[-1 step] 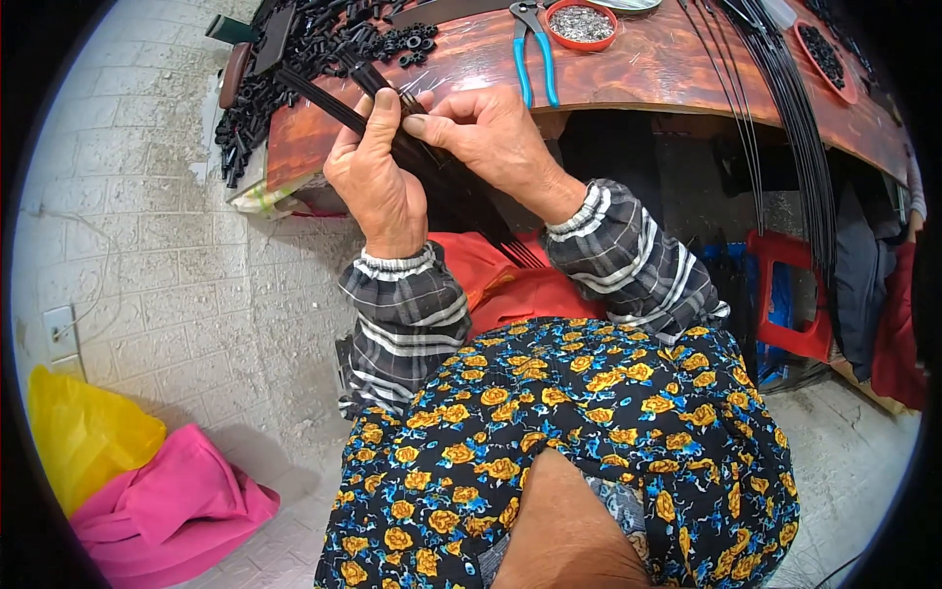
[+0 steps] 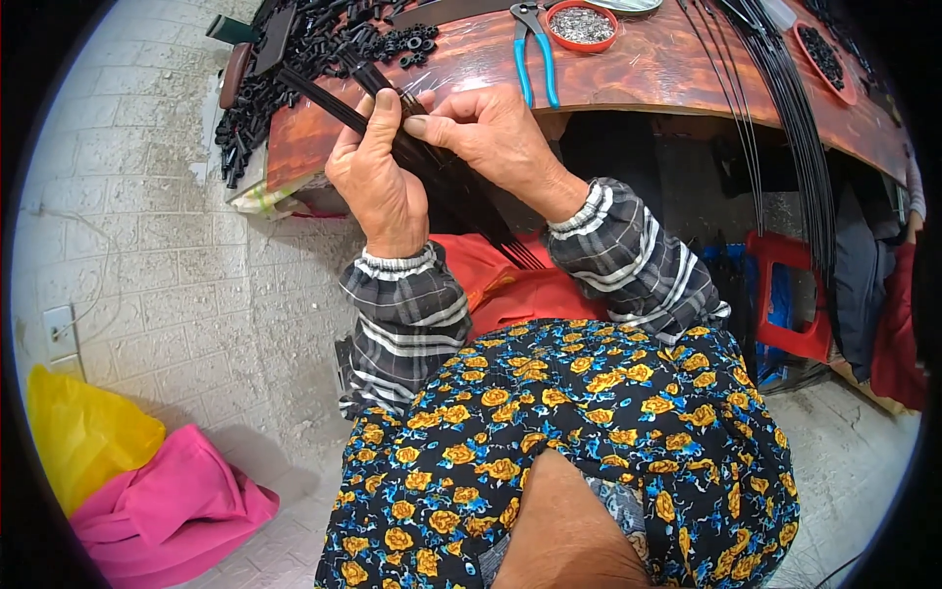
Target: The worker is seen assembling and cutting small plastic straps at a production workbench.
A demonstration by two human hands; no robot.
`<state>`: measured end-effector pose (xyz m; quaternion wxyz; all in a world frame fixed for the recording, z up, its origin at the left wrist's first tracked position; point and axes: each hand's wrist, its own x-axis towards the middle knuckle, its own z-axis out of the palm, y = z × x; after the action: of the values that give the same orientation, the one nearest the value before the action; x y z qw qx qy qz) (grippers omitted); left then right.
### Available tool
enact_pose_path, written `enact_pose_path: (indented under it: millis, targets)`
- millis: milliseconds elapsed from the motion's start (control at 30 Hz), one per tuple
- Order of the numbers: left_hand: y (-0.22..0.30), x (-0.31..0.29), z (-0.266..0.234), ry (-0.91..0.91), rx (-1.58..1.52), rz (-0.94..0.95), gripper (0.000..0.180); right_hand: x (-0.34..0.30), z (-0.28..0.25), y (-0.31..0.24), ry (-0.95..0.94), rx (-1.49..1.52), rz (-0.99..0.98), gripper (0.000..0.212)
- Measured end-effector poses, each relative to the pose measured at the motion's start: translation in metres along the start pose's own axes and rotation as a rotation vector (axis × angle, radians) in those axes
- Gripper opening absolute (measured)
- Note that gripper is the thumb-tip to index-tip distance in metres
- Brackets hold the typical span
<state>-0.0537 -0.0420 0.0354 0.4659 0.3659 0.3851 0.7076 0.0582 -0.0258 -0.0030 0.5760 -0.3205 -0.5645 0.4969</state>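
Both my hands are raised together at the table's near edge, over a bundle of thin black rods (image 2: 456, 191) that looks like umbrella ribs. My left hand (image 2: 383, 187) is closed around it, thumb pointing up. Fingers and thumb of my right hand (image 2: 496, 142) pinch at the bundle's upper part, beside the left thumb; what lies between those fingertips is too small and hidden to name. Above the hands a dark cylindrical end (image 2: 365, 75) sticks out, with another group of black rods (image 2: 319, 98) slanting to its left. The lower rod ends reach down over red cloth (image 2: 535, 294).
Loose black plastic fittings (image 2: 324, 39) are heaped on the wooden table (image 2: 638, 74). Blue-handled pliers (image 2: 535, 59) lie beside a red dish of small metal pieces (image 2: 582, 25). Long black rods (image 2: 805, 147) overhang the right edge, above a red stool (image 2: 790, 294).
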Motion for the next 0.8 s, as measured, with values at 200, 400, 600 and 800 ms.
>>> enact_pose_path:
  millis: [200, 400, 600, 800]
  targets:
    - [0.000, -0.005, -0.002, -0.005, -0.038, 0.031, 0.017, 0.000, -0.002, -0.006, -0.049, -0.022, -0.041, 0.016]
    - [-0.001, -0.005, -0.016, -0.057, -0.155, -0.056, 0.019, -0.007, -0.003, -0.006, -0.065, 0.099, 0.000, 0.020]
    - [0.008, -0.009, -0.017, -0.095, -0.215, -0.127, 0.019, -0.009, -0.004, -0.013, -0.074, 0.215, 0.264, 0.026]
    - [0.011, -0.003, -0.037, -0.286, -0.247, -0.184, 0.026, -0.009, -0.001, -0.024, -0.204, 0.277, 0.373, 0.032]
